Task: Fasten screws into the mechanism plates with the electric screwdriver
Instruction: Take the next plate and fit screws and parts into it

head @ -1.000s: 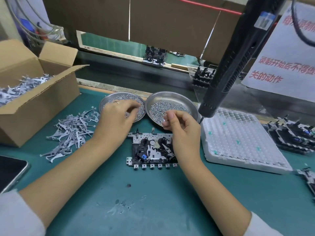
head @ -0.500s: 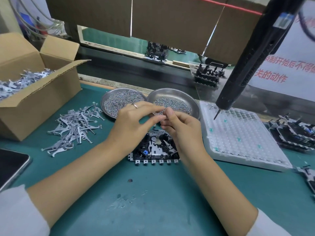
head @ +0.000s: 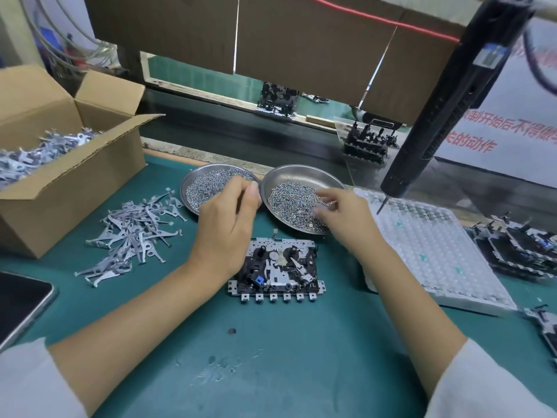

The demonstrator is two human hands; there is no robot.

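left hand [head: 227, 220]: fingers curled, contents unclear, above the mechanism plate [head: 278, 268] | right hand [head: 343, 214]: fingers spread loosely over screws [head: 291, 203] in the right steel dish [head: 301, 173], grip unclear | electric screwdriver [head: 452, 95]: hanging beyond right hand, unheld | handling: screws tiny, light, slippery; likely pinch one by its shank

Bright, even overhead light, soft short shadows under forearms on green mat [head: 295, 357]. Glare on rim of right metal dish [head: 301, 171]. Wide-angle bending at edges; cardboard box [head: 69, 176] bows. Slight motion blur overall; right hand [head: 343, 218] soft.
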